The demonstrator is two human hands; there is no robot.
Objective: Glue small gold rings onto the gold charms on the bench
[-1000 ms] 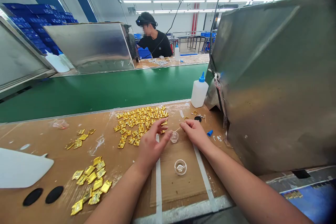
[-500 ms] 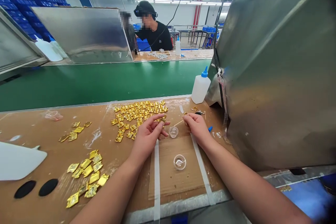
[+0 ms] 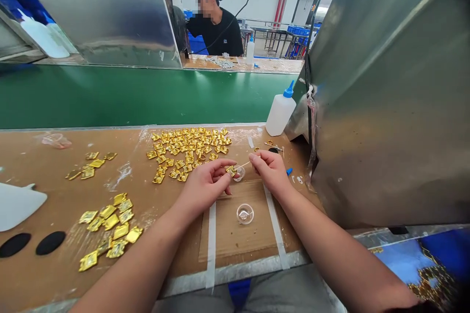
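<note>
Close together: left hand (image 3: pixel 208 179) pinching gold piece (image 3: pixel 231 170), right hand (image 3: pixel 270 170) pinching thin stick (image 3: pixel 243 165).

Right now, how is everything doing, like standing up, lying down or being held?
Left hand: fingers closed on a gold piece.
Right hand: pinching a thin stick.
White bottle: standing, blue top on; whether its tip is open, I can't tell.
Near clear cup: standing, uncovered.
Far clear cup: partly hidden.
Other gold pieces: lying loose in groups.
Two black ovals: lying side by side.
</note>
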